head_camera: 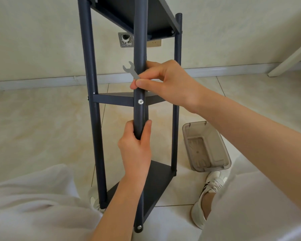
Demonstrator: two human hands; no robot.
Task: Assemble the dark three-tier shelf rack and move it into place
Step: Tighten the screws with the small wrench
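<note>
Now the left hand [135, 145] grips the pole [140, 49]. The right hand [167, 82] pinches the wrench [131, 69] (thin, flat), so it could slip.

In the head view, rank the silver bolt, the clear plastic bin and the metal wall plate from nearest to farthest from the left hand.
From the left hand, which grips the front post:
1. Silver bolt: just above the hand, on the same post.
2. Clear plastic bin: on the floor, to the right.
3. Metal wall plate: far behind, low on the wall.
</note>
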